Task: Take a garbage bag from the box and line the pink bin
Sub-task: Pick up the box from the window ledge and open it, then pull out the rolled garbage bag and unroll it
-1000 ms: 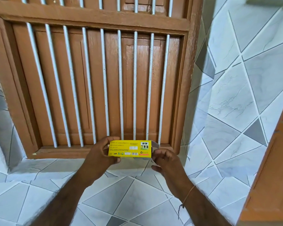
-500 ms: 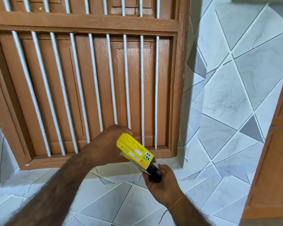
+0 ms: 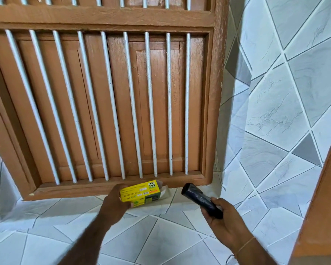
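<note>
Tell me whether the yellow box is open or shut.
Open. The yellow box in the left hand has its end flaps sticking out, and the black roll is out, in the right hand.

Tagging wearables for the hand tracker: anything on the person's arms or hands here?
Both forearms are bare, no sleeves or gloves in view. The right hand has a thin orange-tan thread band at the wrist, a loose end trailing. The left hand shows no ring, watch or band.
</note>
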A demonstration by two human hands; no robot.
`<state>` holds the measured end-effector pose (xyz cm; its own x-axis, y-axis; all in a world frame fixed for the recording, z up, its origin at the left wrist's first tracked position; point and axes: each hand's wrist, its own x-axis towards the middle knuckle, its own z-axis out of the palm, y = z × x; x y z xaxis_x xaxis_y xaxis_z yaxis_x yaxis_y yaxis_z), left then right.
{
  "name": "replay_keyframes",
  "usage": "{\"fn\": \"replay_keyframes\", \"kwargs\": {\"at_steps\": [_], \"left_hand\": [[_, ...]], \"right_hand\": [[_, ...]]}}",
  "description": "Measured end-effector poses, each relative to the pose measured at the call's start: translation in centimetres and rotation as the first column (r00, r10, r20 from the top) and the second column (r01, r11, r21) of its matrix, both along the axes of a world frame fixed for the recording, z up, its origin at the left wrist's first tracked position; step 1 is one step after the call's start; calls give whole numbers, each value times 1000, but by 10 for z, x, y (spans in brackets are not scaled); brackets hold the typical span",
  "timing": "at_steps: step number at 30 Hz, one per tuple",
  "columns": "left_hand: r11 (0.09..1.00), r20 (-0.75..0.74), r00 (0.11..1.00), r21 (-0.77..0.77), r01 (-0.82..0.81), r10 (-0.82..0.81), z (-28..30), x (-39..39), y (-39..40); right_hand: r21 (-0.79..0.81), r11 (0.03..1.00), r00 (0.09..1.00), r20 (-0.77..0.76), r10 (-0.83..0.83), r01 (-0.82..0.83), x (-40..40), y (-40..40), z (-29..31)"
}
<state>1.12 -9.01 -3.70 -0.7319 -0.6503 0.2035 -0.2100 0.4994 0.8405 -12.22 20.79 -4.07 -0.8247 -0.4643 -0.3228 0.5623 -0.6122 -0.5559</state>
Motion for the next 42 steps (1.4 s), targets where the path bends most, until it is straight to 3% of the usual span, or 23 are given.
{"fn": "replay_keyframes", "kwargs": {"at_steps": [4, 13, 14, 16, 18, 19, 21, 23, 26, 29, 31, 33, 37, 42], "left_hand": [[999, 86, 996, -24, 26, -24, -14, -25, -6], [962, 311, 946, -274, -4, 92, -5, -34, -16], [939, 299, 943, -341, -36, 145, -2, -33, -11], [883, 130, 975, -458, -104, 182, 7, -29, 8], [929, -46, 998, -371, 18, -37, 21, -25, 38], [950, -27, 981, -254, 181, -194, 31, -22, 55], [893, 114, 886, 17, 450, -449, 47, -20, 83], [834, 191, 812, 106, 541, -552, 54, -17, 95], [768, 117, 767, 237, 595, -631, 57, -3, 100], [732, -10, 780, 337, 592, -626, 54, 8, 106], [774, -100, 837, 333, 538, -539, 50, 9, 111], [801, -205, 885, 376, 465, -418, 47, 8, 118], [811, -281, 917, 439, 386, -284, 46, 11, 130], [927, -193, 949, 237, 292, -250, 46, 13, 125]], "right_hand": [[33, 999, 999, -37, 20, -19, -1, 2, 3], [145, 988, 971, -223, 83, -51, 4, 1, 7], [159, 986, 966, -247, 81, -42, 6, 1, 9], [186, 982, 947, -308, 94, -37, 8, -2, 12], [266, 963, 907, -393, 151, -45, 12, -6, 13], [325, 945, 881, -437, 183, -36, 15, -8, 14], [432, 902, 824, -510, 246, -2, 21, -15, 18], [471, 882, 768, -568, 296, 8, 27, -19, 23], [489, 872, 708, -625, 328, 28, 37, -22, 33], [375, 927, 765, -594, 247, -8, 44, -26, 38], [173, 982, 858, -489, 156, -80, 50, -30, 37], [44, 987, 892, -423, 160, -156, 59, -34, 33], [64, 953, 844, -450, 293, -297, 78, -45, 31], [40, 967, 900, -358, 249, -252, 81, -52, 31]]}}
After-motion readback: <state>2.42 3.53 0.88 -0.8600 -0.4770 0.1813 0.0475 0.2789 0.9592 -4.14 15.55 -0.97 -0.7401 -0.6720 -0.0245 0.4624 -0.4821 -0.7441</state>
